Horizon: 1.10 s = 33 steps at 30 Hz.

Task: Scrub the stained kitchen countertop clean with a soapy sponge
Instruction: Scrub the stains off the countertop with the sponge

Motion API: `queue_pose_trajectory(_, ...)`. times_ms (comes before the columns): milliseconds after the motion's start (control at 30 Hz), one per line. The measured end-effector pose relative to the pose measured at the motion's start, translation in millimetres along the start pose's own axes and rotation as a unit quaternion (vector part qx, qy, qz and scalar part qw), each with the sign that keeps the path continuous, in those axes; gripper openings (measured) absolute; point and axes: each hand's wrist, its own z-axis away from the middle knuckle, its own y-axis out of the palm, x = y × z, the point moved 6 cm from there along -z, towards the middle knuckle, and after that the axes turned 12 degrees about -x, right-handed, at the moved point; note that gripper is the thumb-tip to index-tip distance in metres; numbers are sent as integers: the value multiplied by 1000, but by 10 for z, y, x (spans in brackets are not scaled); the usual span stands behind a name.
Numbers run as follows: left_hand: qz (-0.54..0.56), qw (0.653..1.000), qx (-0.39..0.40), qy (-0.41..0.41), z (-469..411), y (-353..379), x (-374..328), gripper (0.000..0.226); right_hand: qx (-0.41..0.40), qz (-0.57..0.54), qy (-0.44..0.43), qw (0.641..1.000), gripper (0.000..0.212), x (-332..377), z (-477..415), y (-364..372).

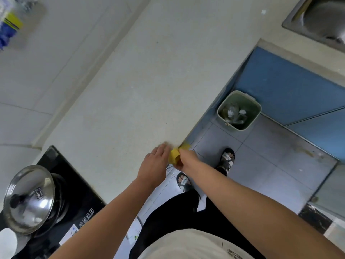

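- Two hands meet at the near edge of the counter (130, 90), close together.
- Right hand (187, 158): its fingers are wrapped over a yellow sponge (174, 156) and grip it.
- Yellow shows on both sides of that hand: a block toward the left hand, and a corner past the knuckles at the counter's lip.
- Sponge position: right at the counter's edge. I cannot tell whether it presses the surface.
- Left hand (155, 161): palm down, fingers (161, 150) straight and together, lying on the counter just beside the sponge. There is a ring on one finger, and the tips are blurred.
- Left of the hands: a black stove (78, 202) set into the counter, with a steel lid (29, 199) on a pot.
- Top right: the corner of a steel sink (291, 23).
- On the tiled floor (261, 156) below the counter: a pale bin (239, 92) holding crumpled rubbish.
- Top left: a blurred blue-and-yellow bottle (11, 25).
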Motion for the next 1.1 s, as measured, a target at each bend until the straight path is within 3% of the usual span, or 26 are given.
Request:
queue_pose_trajectory(267,-31,999,20,11,-266,-255,-190,76,-57,-89,-47,993,5,1380,-168,-445)
queue_pose_trajectory(333,-28,999,30,12,-347,-288,-274,76,-68,-72,-58,993,13,1612,-266,-554)
queue_pose_trajectory(500,-48,997,59,15,-626,-344,-458,85,-65,57,-94,992,25,1457,-292,-497)
queue_pose_trajectory(700,-62,995,74,18,-913,-386,-633,88,48,20,4,999,10,984,-121,-417)
queue_pose_trajectory(867,-90,993,80,18,-1035,-444,-714,89,5,-72,-19,997,6,1701,-396,-631)
queue_pose_trajectory(1000,-84,993,75,15,-1113,-486,-769,86,-1,-146,-49,988,16,2474,-627,-936)
queue_pose_trajectory(1100,-79,994,76,5,-1202,-510,-813,88,-21,-100,-73,992,16,2718,-738,-941)
